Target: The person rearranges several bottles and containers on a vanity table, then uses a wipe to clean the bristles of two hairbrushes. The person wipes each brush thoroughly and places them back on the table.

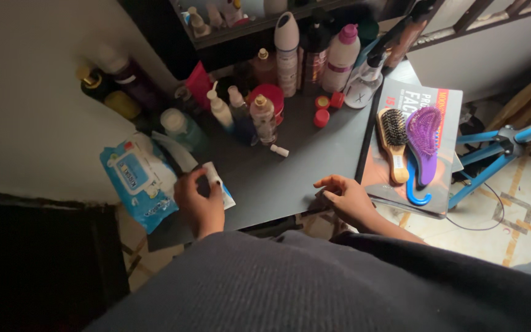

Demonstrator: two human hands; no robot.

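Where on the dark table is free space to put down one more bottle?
The dark table is bare between the left hand and right hand, up to the small white cap. Another patch lies between the red caps and the magazine. The back is crowded with bottles.

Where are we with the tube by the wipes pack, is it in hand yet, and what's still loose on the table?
Done: two brushes lie on the magazine. In hand: the left hand grips a white tube beside the wipes pack; the right hand rests on the table edge, holding nothing. Left: bottles stand crowded, with three red caps and a small white cap loose.
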